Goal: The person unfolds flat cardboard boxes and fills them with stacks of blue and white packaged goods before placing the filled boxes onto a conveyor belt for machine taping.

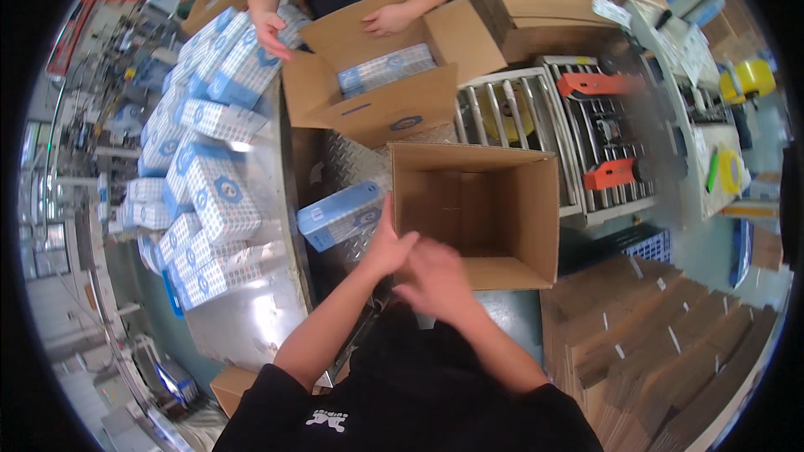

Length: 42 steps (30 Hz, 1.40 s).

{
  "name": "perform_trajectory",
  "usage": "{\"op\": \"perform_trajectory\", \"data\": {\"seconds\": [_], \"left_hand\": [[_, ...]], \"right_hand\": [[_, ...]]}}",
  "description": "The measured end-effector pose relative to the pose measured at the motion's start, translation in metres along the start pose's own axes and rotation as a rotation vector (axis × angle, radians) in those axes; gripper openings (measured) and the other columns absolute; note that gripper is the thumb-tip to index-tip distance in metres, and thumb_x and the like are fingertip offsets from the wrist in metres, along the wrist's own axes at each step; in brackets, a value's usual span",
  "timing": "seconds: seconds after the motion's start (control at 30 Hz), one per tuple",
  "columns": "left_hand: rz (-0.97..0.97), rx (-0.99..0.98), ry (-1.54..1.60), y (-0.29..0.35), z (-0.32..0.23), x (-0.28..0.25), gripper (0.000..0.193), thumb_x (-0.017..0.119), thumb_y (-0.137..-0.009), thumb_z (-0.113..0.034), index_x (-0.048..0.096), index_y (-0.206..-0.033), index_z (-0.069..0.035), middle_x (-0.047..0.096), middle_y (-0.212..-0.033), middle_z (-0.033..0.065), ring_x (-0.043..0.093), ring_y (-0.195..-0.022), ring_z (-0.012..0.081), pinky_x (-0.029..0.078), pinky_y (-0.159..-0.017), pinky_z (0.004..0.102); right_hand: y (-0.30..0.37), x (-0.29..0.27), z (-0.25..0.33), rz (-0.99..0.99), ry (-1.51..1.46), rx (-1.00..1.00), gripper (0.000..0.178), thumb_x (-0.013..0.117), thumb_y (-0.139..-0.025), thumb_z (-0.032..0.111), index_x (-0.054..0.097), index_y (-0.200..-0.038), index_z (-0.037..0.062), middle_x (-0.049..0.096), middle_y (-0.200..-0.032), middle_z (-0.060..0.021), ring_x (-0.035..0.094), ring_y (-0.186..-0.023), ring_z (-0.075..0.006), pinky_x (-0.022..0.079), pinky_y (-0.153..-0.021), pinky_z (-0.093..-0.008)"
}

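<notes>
In the head view, the person's left hand sits just below the picture's centre, fingers pointing up toward twelve o'clock and resting against the near left corner of an open, empty brown cardboard box; the hand is loosely open and grips nothing that can be made out. The right hand lies at its four o'clock, blurred, palm down over the box's near flap, fingers spread narrow and holding nothing visible; the two hands touch or overlap at the thumbs. The box stands at the picture's centre on a ribbed metal plate, flaps up. At nine o'clock of the left hand, just beside the box's left wall, a small blue and white rectangular carton lies tilted on its side. Farther toward nine and ten o'clock a heap of similar blue and white patterned cartons covers a shiny steel table. At twelve o'clock a second open cardboard box holds one such carton, and another person in a dark shirt has one hand on its rim and the other hand on the heap. At two o'clock runs a metal roller conveyor with orange tape dispensers. At four o'clock lie stacked flat cardboard sheets
</notes>
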<state>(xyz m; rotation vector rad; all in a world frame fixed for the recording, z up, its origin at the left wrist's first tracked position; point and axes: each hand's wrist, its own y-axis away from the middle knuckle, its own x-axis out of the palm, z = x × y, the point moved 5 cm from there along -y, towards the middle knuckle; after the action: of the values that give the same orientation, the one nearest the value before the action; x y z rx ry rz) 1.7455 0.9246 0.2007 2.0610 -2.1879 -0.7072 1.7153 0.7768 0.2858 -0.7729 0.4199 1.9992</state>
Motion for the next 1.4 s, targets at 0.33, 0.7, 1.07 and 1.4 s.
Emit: {"op": "perform_trajectory", "data": {"seconds": [0.33, 0.7, 1.07, 1.4], "left_hand": [[-0.185, -0.013, -0.586, -0.03, 0.28, -0.086, 0.1, 0.085, -0.078, -0.04, 0.034, -0.159, -0.011, 0.035, -0.161, 0.0218, 0.034, -0.15, 0.0378, 0.025, -0.121, 0.0592], [-0.127, 0.029, -1.119, -0.079, 0.28, -0.117, 0.084, 0.083, -0.065, -0.023, 0.051, -0.143, -0.015, 0.057, -0.133, 0.0147, 0.053, -0.127, 0.0365, 0.034, -0.112, 0.057], [-0.573, 0.024, 1.107, 0.12, 0.053, -0.226, 0.061, 0.062, -0.091, -0.004, 0.045, -0.148, 0.0, 0.06, -0.138, 0.0173, 0.06, -0.127, 0.0337, 0.049, -0.108, 0.0467], [-0.337, 0.348, 1.256, 0.111, -0.065, -0.203, 0.06, 0.034, -0.104, -0.04, 0.049, -0.146, 0.001, 0.059, -0.141, 0.0164, 0.061, -0.126, 0.0335, 0.051, -0.107, 0.0472]], "right_hand": [[0.077, -0.114, -0.212, -0.307, 0.52, 0.897, 0.048, 0.061, -0.093, 0.009, 0.044, -0.138, 0.0065, 0.072, -0.1, -0.0269, 0.068, -0.092, -0.0478, 0.054, -0.075, -0.057], [0.094, -0.11, -0.216, -0.309, 0.583, 0.809, 0.049, 0.06, -0.092, 0.008, 0.046, -0.138, 0.0034, 0.071, -0.099, -0.0279, 0.067, -0.092, -0.0489, 0.053, -0.074, -0.0552], [0.072, -0.114, -0.213, -0.259, 0.24, 0.531, 0.056, 0.059, -0.093, 0.008, 0.043, -0.147, 0.0038, 0.07, -0.101, -0.0298, 0.067, -0.095, -0.0482, 0.054, -0.078, -0.0551], [-0.041, -0.017, -0.095, -0.035, 0.235, 0.468, 0.033, 0.058, -0.087, 0.004, 0.046, -0.118, 0.0058, 0.07, -0.09, -0.0259, 0.068, -0.084, -0.0491, 0.054, -0.076, -0.058]]}}
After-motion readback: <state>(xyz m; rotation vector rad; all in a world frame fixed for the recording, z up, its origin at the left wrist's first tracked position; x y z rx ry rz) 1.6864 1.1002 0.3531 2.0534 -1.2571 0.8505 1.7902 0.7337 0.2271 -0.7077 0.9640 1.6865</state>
